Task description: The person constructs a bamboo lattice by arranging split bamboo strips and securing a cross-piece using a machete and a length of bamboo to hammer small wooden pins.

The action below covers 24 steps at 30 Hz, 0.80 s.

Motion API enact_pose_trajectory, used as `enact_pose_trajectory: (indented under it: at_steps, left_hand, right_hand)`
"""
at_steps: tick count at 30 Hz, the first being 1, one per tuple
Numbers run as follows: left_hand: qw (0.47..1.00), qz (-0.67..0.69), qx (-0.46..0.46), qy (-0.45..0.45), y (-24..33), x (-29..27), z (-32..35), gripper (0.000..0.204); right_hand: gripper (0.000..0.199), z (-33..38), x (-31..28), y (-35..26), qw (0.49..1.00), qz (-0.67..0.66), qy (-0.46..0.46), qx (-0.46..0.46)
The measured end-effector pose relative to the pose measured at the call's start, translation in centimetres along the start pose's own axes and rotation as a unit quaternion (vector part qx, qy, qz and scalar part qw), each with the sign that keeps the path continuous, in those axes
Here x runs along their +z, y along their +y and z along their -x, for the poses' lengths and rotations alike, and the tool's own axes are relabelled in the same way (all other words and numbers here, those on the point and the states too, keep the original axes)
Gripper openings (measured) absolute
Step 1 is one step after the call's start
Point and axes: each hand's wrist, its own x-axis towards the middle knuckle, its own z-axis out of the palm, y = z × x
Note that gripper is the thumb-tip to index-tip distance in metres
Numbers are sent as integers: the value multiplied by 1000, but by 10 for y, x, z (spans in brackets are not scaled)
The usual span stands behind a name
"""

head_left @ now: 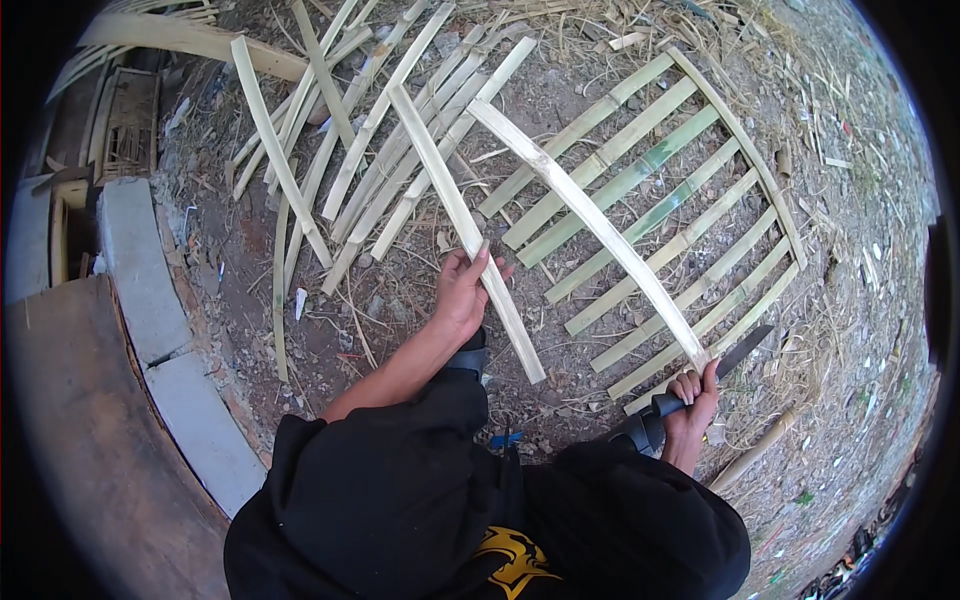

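My left hand (466,290) is closed around a split bamboo strip (436,165), which slants from the upper left down toward my feet. In my right hand (692,402) is a knife with a black handle (668,404); its dark blade (745,350) points up and to the right. A second, longer bamboo strip (590,215) ends at my right thumb. Whether that hand also grips this strip cannot be made out. Under it lies a bamboo frame (688,195), with several parallel slats joined to a curved crosspiece (745,140) on the far right side.
Loose bamboo strips (345,150) lie piled at the upper left. A wooden plank (190,42) and grey blocks (205,425) border the left, beside a brown board (105,440). Shavings litter the dirt. Close to my right arm lies a bamboo stick (758,450).
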Motion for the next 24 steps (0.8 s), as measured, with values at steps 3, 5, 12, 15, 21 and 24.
enact_pose_trajectory:
  at_steps: [3,5,12,15,21,24]
  left_hand:
    - [997,-31,-68,19,-19,3,17,16]
    - [992,-70,-102,26,-31,2,20,18]
    - [944,-210,-252,-40,-44,4,36,21]
    - [915,-256,-299,-93,-44,4,32,24]
    - [876,-271,-370,-148,-48,-7,32,29]
    - [859,-271,-404,-162,-49,-4,39,30]
  right_hand:
    - [40,4,-3,-4,999,-4,24,-24]
    - [42,11,-2,-8,999,13,26,-40]
    - [41,34,-10,-8,997,17,43,-62]
    - [37,48,-13,-2,995,4,61,-78]
    - [38,67,3,4,987,27,89,-128]
    - [40,84,6,-6,979,58,117,-156]
